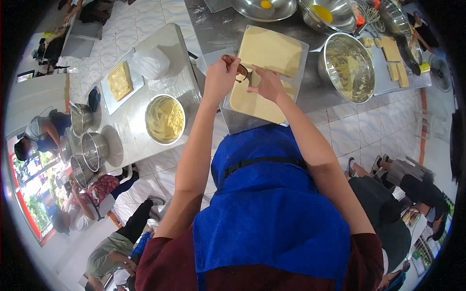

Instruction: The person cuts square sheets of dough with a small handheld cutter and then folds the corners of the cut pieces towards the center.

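Observation:
A pale yellow dough slab lies before me on a sheet-lined tray [304, 54], with a gap across it between a far piece [271, 45] and a near piece [255, 103]. My left hand [221, 77] grips the brown handle of a cutting tool [236, 65]. The tool's dark metal end is over the gap between the pieces. My right hand [268, 84] rests at the dough, thumb and forefinger spread on either side of that metal end. Whether these fingers touch the metal cannot be made out.
A dough-smeared steel bowl [370, 89] stands right of the tray, beside cut yellow pieces [391, 49]. Beyond are bowls with yolk [266, 4] and yellow liquid [322, 14]. The left table [134, 145] bears a dough bowl [148, 132], a slab [119, 80] and a plastic bag [151, 62].

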`<action>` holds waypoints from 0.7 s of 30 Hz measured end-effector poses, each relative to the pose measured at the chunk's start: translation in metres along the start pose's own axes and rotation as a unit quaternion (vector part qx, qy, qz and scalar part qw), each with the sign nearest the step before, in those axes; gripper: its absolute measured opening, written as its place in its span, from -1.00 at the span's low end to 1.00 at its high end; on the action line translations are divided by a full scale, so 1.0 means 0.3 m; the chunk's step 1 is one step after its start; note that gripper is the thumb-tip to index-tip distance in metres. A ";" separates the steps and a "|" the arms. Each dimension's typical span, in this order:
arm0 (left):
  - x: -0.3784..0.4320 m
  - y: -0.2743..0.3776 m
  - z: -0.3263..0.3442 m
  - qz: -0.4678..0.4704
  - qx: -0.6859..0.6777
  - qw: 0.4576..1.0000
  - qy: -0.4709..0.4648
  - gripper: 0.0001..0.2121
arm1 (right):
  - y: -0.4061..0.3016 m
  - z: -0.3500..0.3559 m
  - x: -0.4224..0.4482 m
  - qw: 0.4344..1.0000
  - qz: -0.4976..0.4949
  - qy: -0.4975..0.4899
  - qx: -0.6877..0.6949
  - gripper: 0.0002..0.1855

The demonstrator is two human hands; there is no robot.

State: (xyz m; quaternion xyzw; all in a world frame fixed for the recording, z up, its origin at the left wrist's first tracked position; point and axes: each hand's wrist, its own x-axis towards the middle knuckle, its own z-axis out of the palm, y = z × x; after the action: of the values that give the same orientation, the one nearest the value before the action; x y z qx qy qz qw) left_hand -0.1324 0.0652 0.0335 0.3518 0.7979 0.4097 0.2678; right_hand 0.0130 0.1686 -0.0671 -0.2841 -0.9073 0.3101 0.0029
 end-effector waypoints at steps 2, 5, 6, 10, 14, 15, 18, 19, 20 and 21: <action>-0.006 0.003 0.001 -0.007 -0.001 1.000 0.003 -0.74 | -0.014 -0.009 -0.004 1.000 0.005 -0.002 -0.013 -0.02; -0.014 0.019 0.001 -0.011 0.015 1.000 0.005 -0.73 | -0.013 -0.009 -0.005 1.000 0.003 0.000 -0.009 -0.05; -0.015 0.018 0.001 -0.008 0.024 1.000 0.007 -0.73 | -0.020 -0.011 -0.005 1.000 0.006 0.000 -0.017 -0.05; -0.019 0.011 0.017 0.024 0.018 0.998 0.047 -0.75 | -0.037 -0.016 0.000 0.999 0.023 -0.013 -0.036 -0.07; -0.025 0.024 0.027 0.038 0.024 0.998 0.055 -0.76 | -0.024 -0.005 0.007 0.999 0.013 0.006 -0.050 -0.08; -0.025 0.021 0.030 0.040 0.032 0.997 0.057 -0.76 | -0.026 -0.006 0.008 0.999 0.013 0.002 -0.050 -0.08; -0.021 0.019 0.023 0.023 0.056 0.998 0.032 -0.77 | -0.033 -0.012 0.014 0.998 0.017 -0.010 -0.056 -0.08; -0.021 0.024 0.021 0.013 0.065 0.998 0.017 -0.77 | -0.035 -0.013 0.019 0.998 0.020 -0.016 -0.061 -0.08; -0.023 0.026 0.023 0.011 0.057 0.998 0.018 -0.77 | -0.036 -0.015 0.022 0.997 0.023 -0.022 -0.067 -0.08; -0.026 0.027 0.023 0.009 0.050 0.998 0.020 -0.77 | -0.036 -0.011 0.022 0.997 0.025 -0.017 -0.067 -0.08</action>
State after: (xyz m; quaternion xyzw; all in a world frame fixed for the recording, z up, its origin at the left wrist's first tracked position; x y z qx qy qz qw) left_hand -0.1201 0.0656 0.0378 0.3634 0.8197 0.3784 0.2299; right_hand 0.0025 0.1670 -0.0596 -0.3004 -0.9188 0.2531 -0.0397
